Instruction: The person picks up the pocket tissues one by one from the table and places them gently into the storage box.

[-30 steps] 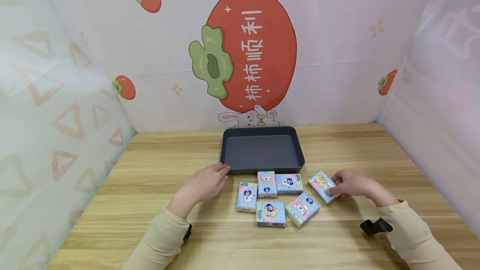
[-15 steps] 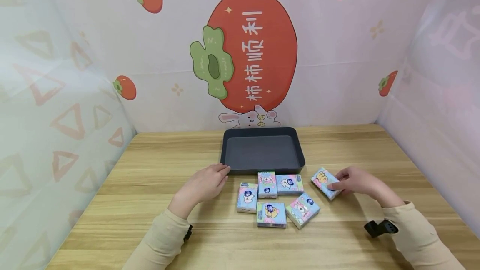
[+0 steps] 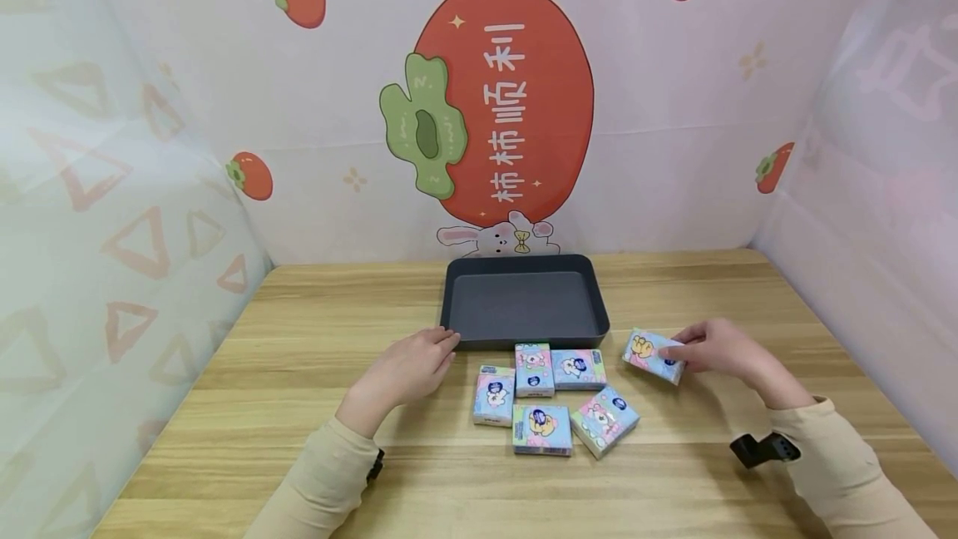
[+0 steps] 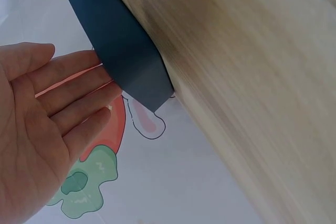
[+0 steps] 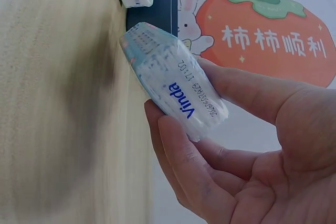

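Observation:
In the head view my right hand [image 3: 722,353] pinches a tissue pack [image 3: 653,355] with a yellow cartoon figure, to the right of the other packs. The right wrist view shows the thumb on one side of this tissue pack [image 5: 173,85] and fingers on the other; its white end reads "Vinda". My left hand [image 3: 409,366] has its fingers extended, the tips touching the near left corner of a dark grey tray [image 3: 524,342]. From the left wrist, the straight fingers of the left hand [image 4: 58,98] meet the tray wall [image 4: 123,51].
Several more tissue packs lie in front of the tray, among them an upright-turned pack [image 3: 534,370], a sideways pack [image 3: 579,368], a left pack [image 3: 494,396], a near pack [image 3: 542,429] and an angled pack [image 3: 604,421]. A printed cloth backdrop [image 3: 337,106] stands behind the wooden table [image 3: 337,298].
My right hand has moved slightly right and away from me with the tissue pack, which has turned to lie more sideways. My left hand and the tray keep their places.

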